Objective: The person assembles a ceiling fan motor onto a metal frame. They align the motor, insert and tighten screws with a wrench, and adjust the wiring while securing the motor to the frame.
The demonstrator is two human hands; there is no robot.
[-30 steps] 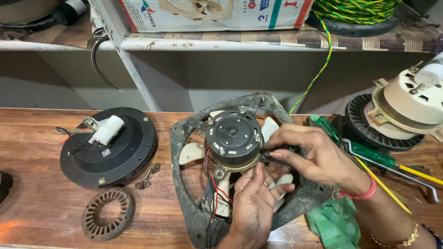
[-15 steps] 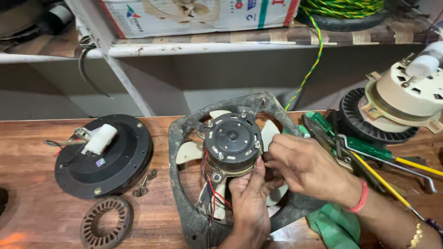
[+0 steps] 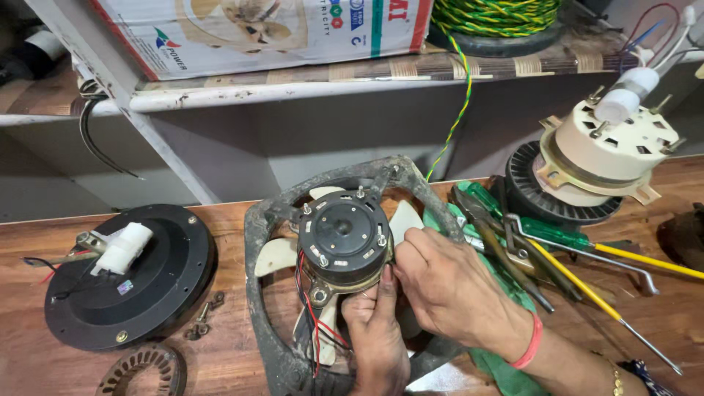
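My left hand [image 3: 378, 334] pinches the near rim of the black fan motor [image 3: 343, 238], steadying it in its grimy frame [image 3: 264, 308] mid-bench, while my right hand [image 3: 444, 286], fingers closed, works its right edge.

round black fan motor [image 3: 343, 236], studded with screws, red wires hanging below, sits centred in a grimy grey exhaust-fan frame [image 3: 258, 242] flat on the wooden bench.

I work in a repair workshop: dismantled fan motors [image 3: 598, 147], screwdrivers [image 3: 587, 242] and wire coils [image 3: 495, 15] crowd my wooden bench [image 3: 235, 352].
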